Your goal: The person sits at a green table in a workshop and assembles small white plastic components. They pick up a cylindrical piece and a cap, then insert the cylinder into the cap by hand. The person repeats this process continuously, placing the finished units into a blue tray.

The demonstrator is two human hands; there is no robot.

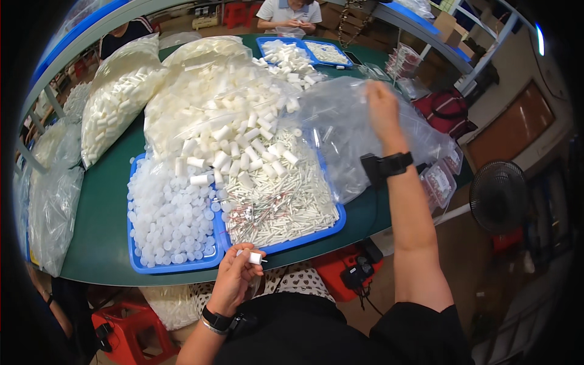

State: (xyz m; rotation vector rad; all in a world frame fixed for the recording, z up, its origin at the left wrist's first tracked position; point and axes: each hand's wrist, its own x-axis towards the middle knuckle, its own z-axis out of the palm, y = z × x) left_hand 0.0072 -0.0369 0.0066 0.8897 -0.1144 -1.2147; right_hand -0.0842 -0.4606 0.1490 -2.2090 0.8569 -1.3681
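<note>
My left hand (pixel 236 275) is at the table's front edge. Its fingers pinch a small white cylinder (pixel 255 258) with a thin pin sticking out of one end. Stretched far out to the right, my right hand (pixel 382 108) is over a large clear plastic bag (pixel 340 137). Its fingers are curled together, and what they hold, if anything, is hidden. In front of me stands a blue tray (pixel 176 268) of translucent round discs (pixel 173 219). Beside it, another blue tray (pixel 292 242) holds thin white rods (pixel 286 213), some red-tipped, with loose white cylinders (pixel 255 149) heaped behind.
Big bags of white cylinders (pixel 121 91) stand at the far left of the green table (pixel 103 225). Smaller blue trays (pixel 331 61) sit at the back, where another person (pixel 290 15) works. A black fan (pixel 499 194) is at right; red stools (pixel 131 331) stand below.
</note>
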